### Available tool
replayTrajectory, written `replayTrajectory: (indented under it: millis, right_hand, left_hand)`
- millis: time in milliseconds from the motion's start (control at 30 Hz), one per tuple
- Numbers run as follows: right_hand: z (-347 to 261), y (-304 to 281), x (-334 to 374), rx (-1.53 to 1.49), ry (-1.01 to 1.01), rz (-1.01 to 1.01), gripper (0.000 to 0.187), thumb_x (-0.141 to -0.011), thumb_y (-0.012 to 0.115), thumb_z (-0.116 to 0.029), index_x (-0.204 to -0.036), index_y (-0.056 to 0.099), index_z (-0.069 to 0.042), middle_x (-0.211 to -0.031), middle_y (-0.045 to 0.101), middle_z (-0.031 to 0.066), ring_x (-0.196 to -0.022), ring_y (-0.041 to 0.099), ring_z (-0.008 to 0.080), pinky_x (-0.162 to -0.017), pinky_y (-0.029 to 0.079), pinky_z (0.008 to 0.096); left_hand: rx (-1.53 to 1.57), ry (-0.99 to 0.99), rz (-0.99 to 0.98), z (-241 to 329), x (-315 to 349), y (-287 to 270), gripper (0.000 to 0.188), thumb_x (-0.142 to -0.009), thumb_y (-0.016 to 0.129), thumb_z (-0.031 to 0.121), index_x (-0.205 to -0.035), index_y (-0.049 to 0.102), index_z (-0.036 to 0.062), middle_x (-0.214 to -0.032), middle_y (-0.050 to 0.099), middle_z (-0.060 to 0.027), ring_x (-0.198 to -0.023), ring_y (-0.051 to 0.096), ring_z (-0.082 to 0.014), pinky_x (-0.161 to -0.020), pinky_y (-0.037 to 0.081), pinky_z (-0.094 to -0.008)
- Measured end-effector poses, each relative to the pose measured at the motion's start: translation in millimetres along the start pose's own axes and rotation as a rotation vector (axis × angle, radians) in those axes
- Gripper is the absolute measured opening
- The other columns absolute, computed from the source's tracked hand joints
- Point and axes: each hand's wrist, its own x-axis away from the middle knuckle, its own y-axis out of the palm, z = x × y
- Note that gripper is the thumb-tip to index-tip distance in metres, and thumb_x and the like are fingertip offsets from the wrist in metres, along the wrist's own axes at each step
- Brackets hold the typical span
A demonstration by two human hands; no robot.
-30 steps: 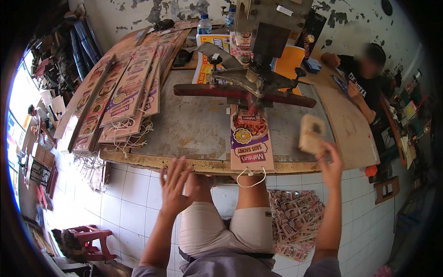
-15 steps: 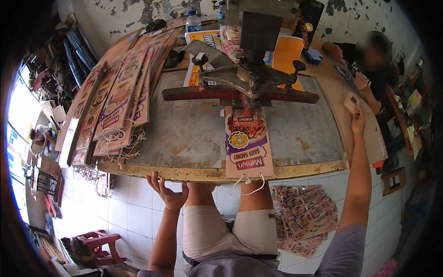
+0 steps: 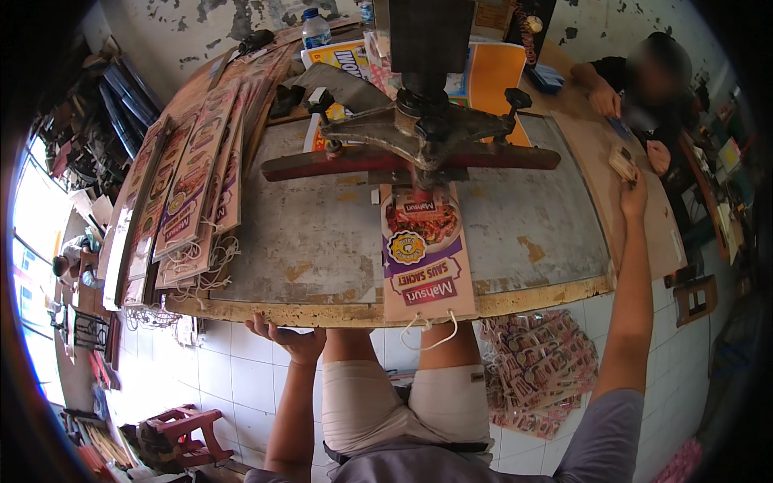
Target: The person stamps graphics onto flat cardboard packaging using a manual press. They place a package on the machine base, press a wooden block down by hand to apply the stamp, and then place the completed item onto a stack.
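Note:
My left hand (image 3: 290, 341) is at the front edge of the metal-topped table (image 3: 515, 258), fingers apart, thumb up by the wooden rim. It holds nothing I can see. My right hand (image 3: 634, 196) reaches out over the table's right side and grips a small tan block-like object (image 3: 622, 163), whose kind I cannot make out. In front of me a printed hanging card (image 3: 423, 266) with a white cord (image 3: 428, 332) lies upside down to me. Its far end is beneath the red crossbar of a metal press (image 3: 427, 157), and its near end reaches the rim.
Stacked corded cards (image 3: 189, 177) lie at the left. More printed cards (image 3: 539, 370) cover the floor at the right. A co-worker's hand (image 3: 605, 101) is over the right side table. A water bottle (image 3: 315, 30) stands behind. A red stool (image 3: 189, 435) is low at left.
The view has shifted slightly. The co-worker's hands have moved over the side table. My right hand keeps hold of the tan object, and my left hand stays by the rim.

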Motion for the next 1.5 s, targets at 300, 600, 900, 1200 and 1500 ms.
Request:
replayTrajectory:
  millis: [300, 600, 900, 1200, 1500]
  right_hand:
    - [-21, -12, 17, -0.048, 0.108, -0.095, 0.055, -0.107, 0.069, -0.022, -0.156, 0.055, 0.0, -0.153, 0.061, 0.0264, -0.144, 0.06, 0.0418, -0.119, 0.048, 0.0474]
    - [-21, -19, 29, 0.231, 0.169, -0.218, 0.057, -0.112, 0.06, -0.04, -0.154, 0.059, 0.0, -0.158, 0.057, 0.0291, -0.142, 0.059, 0.0441, -0.119, 0.047, 0.0502]
    - [-14, -29, 48, 0.319, 0.103, -0.303, 0.057, -0.118, 0.04, -0.041, -0.163, 0.053, -0.01, -0.171, 0.048, 0.0169, -0.156, 0.047, 0.0381, -0.13, 0.035, 0.0505]
    - [-47, -60, 91, 0.234, 0.083, -0.478, 0.069, -0.118, 0.033, -0.053, -0.173, 0.038, -0.013, -0.182, 0.03, 0.0137, -0.169, 0.025, 0.0338, -0.136, 0.017, 0.0563]
    - [-64, -82, 111, 0.144, 0.107, -0.477, 0.066, -0.117, 0.041, -0.052, -0.173, 0.04, -0.018, -0.182, 0.032, 0.0099, -0.169, 0.026, 0.031, -0.137, 0.015, 0.055]
  left_hand:
    - [-0.06, 0.018, -0.028, -4, 7, -5, 0.109, -0.093, 0.081, 0.044, -0.171, 0.01, 0.0157, -0.174, 0.021, -0.0289, -0.165, 0.008, -0.058, -0.13, 0.004, -0.0781]
    - [-0.004, -0.02, -0.044, 4, 4, -11, 0.102, -0.091, 0.08, 0.028, -0.171, 0.017, 0.0144, -0.174, 0.025, -0.0279, -0.164, 0.012, -0.0601, -0.13, 0.013, -0.0769]
    - [0.041, -0.069, -0.051, 11, -1, -16, 0.086, -0.089, 0.08, 0.021, -0.162, 0.034, 0.0121, -0.167, 0.04, -0.0253, -0.16, 0.027, -0.0593, -0.128, 0.024, -0.0761]
    - [0.08, -0.054, -0.088, 13, -3, -22, 0.09, -0.091, 0.078, 0.015, -0.167, 0.029, 0.0108, -0.172, 0.034, -0.0263, -0.164, 0.017, -0.0606, -0.13, 0.019, -0.075]
    - [0.064, -0.075, -0.115, 17, -5, -27, 0.084, -0.094, 0.078, 0.012, -0.163, 0.03, 0.0075, -0.171, 0.034, -0.0285, -0.163, 0.018, -0.0615, -0.129, 0.02, -0.0748]
